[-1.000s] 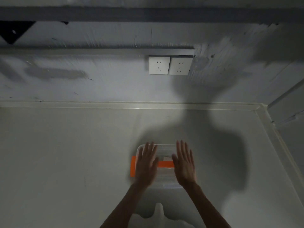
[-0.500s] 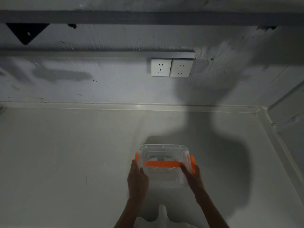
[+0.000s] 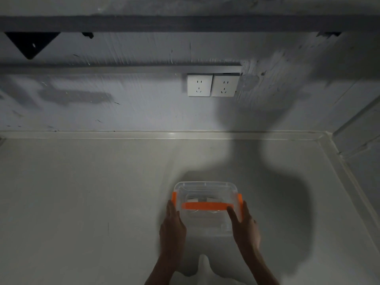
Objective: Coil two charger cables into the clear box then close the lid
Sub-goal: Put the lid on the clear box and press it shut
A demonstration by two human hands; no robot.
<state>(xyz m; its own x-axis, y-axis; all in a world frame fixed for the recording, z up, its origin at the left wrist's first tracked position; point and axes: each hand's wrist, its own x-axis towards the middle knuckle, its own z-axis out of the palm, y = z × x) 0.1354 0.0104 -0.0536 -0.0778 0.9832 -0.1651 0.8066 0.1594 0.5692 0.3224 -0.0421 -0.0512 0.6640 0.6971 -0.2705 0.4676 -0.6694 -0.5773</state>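
Palms were flat on the lid (image 3: 205, 189) a second ago and have now dropped to the sides. Left hand (image 3: 172, 225): straight fingers against the left orange clip (image 3: 174, 199). Right hand (image 3: 245, 227): thumb on the lid, fingers flat along the right clip (image 3: 239, 202). Neither is grasping. The clear box (image 3: 207, 229) sits near the countertop (image 3: 82, 192) front edge, with pale shapes inside, probably the cables. Lid looks seated, so latching is next.

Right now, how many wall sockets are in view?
2. The left socket and the right socket sit side by side on the back wall, beyond the clear box. The shadowed right side could hide more.
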